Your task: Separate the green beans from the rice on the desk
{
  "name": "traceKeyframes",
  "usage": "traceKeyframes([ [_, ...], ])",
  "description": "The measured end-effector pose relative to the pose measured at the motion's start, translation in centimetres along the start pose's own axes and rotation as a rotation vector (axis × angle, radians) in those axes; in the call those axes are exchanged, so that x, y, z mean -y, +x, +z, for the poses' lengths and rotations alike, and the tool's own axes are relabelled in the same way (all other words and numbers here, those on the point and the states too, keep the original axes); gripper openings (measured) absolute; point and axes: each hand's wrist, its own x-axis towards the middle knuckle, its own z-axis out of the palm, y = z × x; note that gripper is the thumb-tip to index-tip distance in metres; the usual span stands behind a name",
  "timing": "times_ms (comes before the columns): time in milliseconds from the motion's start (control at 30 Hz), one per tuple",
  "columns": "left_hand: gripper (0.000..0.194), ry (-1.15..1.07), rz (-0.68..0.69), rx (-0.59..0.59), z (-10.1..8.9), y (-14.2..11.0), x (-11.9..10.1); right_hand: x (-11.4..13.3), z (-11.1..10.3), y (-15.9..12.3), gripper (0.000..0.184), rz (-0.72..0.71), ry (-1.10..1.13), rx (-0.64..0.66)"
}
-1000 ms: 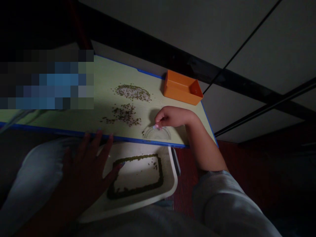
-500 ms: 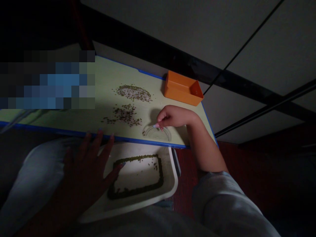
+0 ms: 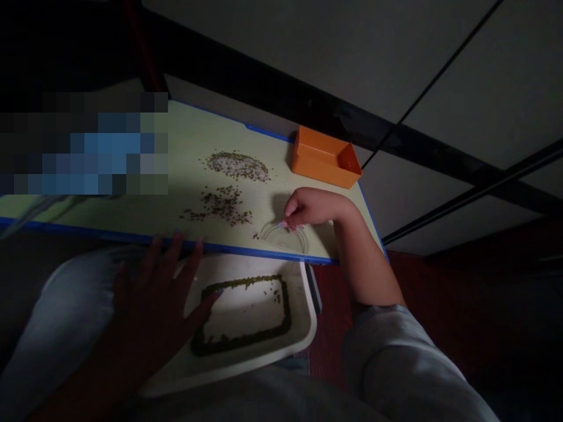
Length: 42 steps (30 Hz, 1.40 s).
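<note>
My right hand pinches the top of a clear plastic protractor, which rests on the pale table near its blue front edge. A few grains lie just beside the protractor's left end. Farther left is a loose heap of dark grains, and behind it a wider heap of greenish grains mixed with pale ones. My left hand is open with fingers spread, in shadow over the left side of a white basin; its thumb reaches over the basin.
Green grains line the edges of the basin's floor. An orange open box stands at the table's back right corner. A blurred-out patch covers the table's left end. Pale cabinet panels rise behind the table.
My right hand and the protractor have shifted slightly to the right, away from the few grains at its left end. My left hand has stayed in place.
</note>
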Motion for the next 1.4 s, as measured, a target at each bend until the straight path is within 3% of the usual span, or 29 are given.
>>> traceKeyframes([
  [533,0.065,-0.024,-0.019,0.002,-0.33,0.22,-0.06,-0.1,0.18,0.1,0.023,-0.052,0.051,0.002],
  [933,0.066,-0.017,-0.011,-0.003,-0.02,0.22,0.11,0.21,-0.05,-0.1,0.03,-0.02,-0.068,-0.099],
  [1400,0.066,-0.032,-0.033,0.021,-0.1,0.19,0.06,-0.06,0.12,0.09,0.032,-0.085,-0.022,-0.055],
])
